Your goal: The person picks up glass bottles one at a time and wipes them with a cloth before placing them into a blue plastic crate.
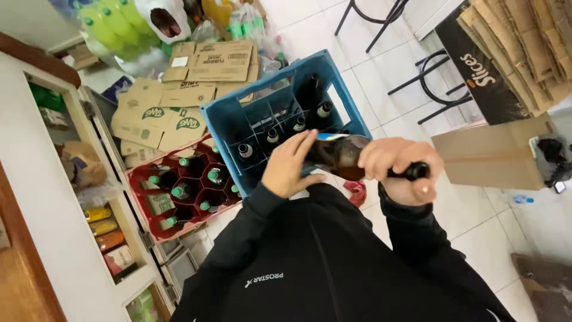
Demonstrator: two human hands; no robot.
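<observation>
Brown glass bottle (342, 156), seemingly empty, lies sideways between both hands.

Glossy dark brown glass on the bottle (342, 158), centre of frame. Moulded blue plastic, faintly shiny, on the crate (229, 128) above it; red plastic on the crate (138, 191) at left. Matt brown corrugated cardboard (179, 101) upper left and upper right. Smooth glossy white floor tiles (381, 77). Matt black cloth on the sleeves (268, 214).
</observation>
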